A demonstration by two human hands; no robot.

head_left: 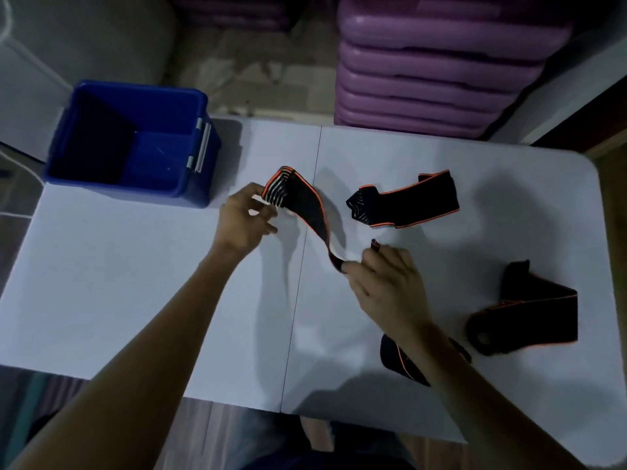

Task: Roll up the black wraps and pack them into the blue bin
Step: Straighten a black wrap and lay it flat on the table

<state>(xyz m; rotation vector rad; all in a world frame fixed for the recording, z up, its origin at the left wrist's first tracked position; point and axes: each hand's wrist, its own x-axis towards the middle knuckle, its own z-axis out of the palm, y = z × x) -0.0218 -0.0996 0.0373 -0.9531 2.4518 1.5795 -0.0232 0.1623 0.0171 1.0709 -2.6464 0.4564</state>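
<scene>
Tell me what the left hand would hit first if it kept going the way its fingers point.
The left hand points up-right, so past the held wrap it would probably reach the loose wrap on the table; height is unclear.

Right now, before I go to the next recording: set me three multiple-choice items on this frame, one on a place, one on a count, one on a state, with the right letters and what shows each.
1. Where does the blue bin stand?
A. at the table's far left corner
B. at the table's near right corner
C. on the floor under the table

2. How many black wraps lie on the table unheld?
A. one
B. three
C. five

3. What state is the wrap in the hands in?
A. rolled tight
B. stretched out between both hands
C. packed in the bin

Answers:
1 A, the bin sits at the far left corner.
2 B, one far, one right, one under the right forearm.
3 B, the left hand grips one end, the right hand the other.
</scene>
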